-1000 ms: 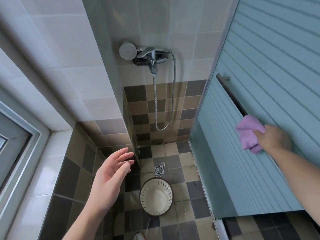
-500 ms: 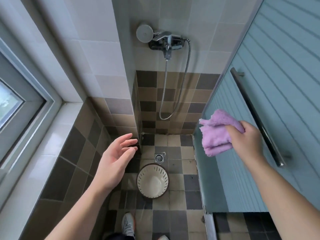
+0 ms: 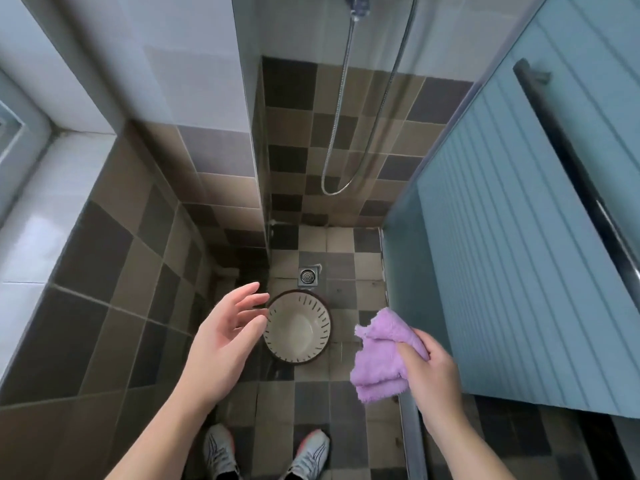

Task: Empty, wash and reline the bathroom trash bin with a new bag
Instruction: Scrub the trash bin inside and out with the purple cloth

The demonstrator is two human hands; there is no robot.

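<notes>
While gripping fluffy purple cloth (image 3: 379, 362) in right hand (image 3: 427, 372), left hand (image 3: 225, 344) spread above round slotted bin (image 3: 297, 330), nothing inside.

We see bare forearms, no sleeves; grey-white sneakers (image 3: 313, 455), dark stripes, reddish trim at right shoe edge.

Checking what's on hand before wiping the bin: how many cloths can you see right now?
1. The purple cloth is bunched in the right hand, right of the empty bin on the shower floor. The left hand holds nothing. Others may lie outside the view.
</notes>
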